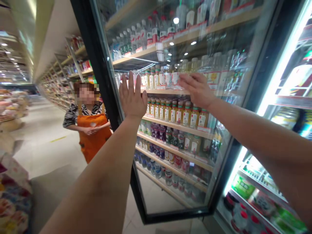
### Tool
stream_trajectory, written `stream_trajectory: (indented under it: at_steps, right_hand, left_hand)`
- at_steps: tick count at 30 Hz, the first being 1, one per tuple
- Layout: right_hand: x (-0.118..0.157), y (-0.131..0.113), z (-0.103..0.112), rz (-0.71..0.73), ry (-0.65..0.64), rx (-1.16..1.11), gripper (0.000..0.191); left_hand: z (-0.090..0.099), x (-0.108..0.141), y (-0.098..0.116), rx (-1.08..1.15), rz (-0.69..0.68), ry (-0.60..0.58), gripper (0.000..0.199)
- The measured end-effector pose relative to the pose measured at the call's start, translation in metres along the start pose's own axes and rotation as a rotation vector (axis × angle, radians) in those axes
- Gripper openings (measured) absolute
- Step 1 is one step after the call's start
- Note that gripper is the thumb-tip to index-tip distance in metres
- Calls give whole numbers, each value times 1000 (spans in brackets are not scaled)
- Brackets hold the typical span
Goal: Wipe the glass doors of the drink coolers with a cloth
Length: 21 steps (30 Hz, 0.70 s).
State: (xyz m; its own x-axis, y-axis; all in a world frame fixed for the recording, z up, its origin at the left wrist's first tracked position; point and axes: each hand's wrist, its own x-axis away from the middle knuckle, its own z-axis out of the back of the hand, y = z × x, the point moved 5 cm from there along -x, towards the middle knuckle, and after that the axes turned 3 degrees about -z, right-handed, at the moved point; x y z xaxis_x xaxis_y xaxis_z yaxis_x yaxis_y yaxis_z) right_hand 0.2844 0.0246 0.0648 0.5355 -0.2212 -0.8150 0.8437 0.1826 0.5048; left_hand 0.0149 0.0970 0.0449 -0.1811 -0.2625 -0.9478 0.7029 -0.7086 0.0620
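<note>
two bare hands, the left hand [133, 96] and the right hand [196, 89], both spread open, appear flat against the glass door [156, 198] of a drinks cooler; neither pinches anything. bottled juices [175, 113] stand on shelves behind the glass. farther off, left of centre, a person in an orange apron [92, 136] stands on a pale floor [46, 152]; stocked shelves [65, 68] line the aisle, upper left.

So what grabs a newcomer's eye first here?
The raised left hand and right hand dominate the centre, both up at a glass-door drinks cooler full of bottled drinks on the right. Left of it, a person in an orange apron stands in the aisle, hands clasped.
</note>
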Motion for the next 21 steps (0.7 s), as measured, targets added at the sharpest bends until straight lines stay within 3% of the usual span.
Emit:
stream_trajectory:
  at_steps: [2,4,9,15,21]
  right_hand:
    - [-6,19,7,-166,125,0,51]
    - [-5,21,8,-223,198,-25,54]
    - [1,-11,-7,71,-27,-87,57]
    - [1,20,10,-153,98,-98,49]
    - [17,-13,-10,58,-92,-100,59]
  left_hand:
    - [-1,0,0,-12,13,-13,67]
    - [-1,0,0,-57,3,-19,68]
    - [-3,-1,-1,-76,-31,7,67]
    - [-5,-1,-4,-70,13,-13,68]
    - [-8,-2,-7,-61,-6,-8,70]
